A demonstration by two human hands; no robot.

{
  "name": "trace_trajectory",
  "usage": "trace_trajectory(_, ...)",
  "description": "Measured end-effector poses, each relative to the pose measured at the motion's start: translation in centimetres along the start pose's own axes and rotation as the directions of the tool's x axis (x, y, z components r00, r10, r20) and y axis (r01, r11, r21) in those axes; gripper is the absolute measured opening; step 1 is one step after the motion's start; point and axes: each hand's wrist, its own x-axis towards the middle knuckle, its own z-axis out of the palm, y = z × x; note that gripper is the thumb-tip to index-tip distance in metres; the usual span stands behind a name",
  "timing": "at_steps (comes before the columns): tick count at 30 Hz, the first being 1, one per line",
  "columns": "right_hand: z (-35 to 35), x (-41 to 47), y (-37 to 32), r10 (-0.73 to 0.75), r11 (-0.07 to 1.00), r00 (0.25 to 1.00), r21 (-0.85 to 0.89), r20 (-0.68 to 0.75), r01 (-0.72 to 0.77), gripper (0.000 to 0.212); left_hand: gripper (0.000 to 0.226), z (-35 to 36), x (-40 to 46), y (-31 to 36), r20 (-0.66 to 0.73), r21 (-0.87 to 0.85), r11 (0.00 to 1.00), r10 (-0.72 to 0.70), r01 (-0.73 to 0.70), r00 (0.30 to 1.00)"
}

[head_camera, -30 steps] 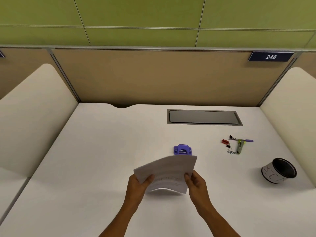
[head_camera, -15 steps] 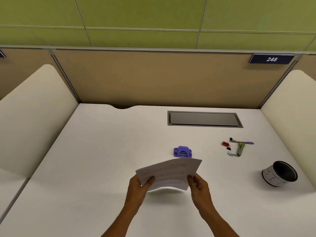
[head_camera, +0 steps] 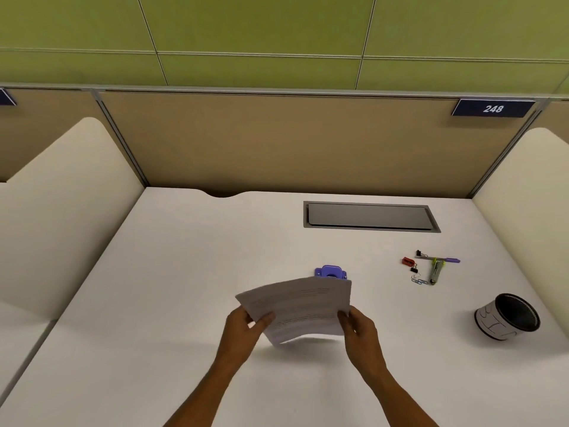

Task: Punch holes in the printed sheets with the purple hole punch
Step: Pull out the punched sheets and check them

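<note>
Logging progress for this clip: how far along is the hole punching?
Done: the sheets are picked up, off the desk. In hand: left hand and right hand each grip a near corner, with the far edge in front of the purple punch. Left: feed the edge into the punch and press; no holes show, and nothing is pressing the punch.

Your left hand (head_camera: 243, 329) and right hand (head_camera: 358, 326) grip the sheets (head_camera: 300, 306) at their left and right edges, lifted off the desk (head_camera: 154, 303). Just behind the grip sits the hole punch (head_camera: 331, 271) (its near side hidden by the paper's far edge). Farther back and right lies the recessed hatch (head_camera: 371, 216). Well right of your grip lie the clips and pens (head_camera: 431, 266), with the cup (head_camera: 508, 315) nearer you, farther right.
</note>
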Motion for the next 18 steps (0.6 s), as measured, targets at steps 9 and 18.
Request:
trace_trajectory(9, -3.8, 1.7, -7.0, -0.347, 0.912, 0.938, -0.229, 0.010, 0.340, 0.043, 0.066, -5.5, 2.3, 9.5, -0.089, 0.332, 0.851, 0.458, -0.407, 0.884)
trace_trajectory(18, -3.8, 0.9, -7.2, -0.342, 0.828, 0.934, -0.436, 0.108, 0.353, 0.033, 0.028, -2.6, 1.8, 8.6, 0.211, 0.447, 0.771, 0.402, -0.454, 0.891)
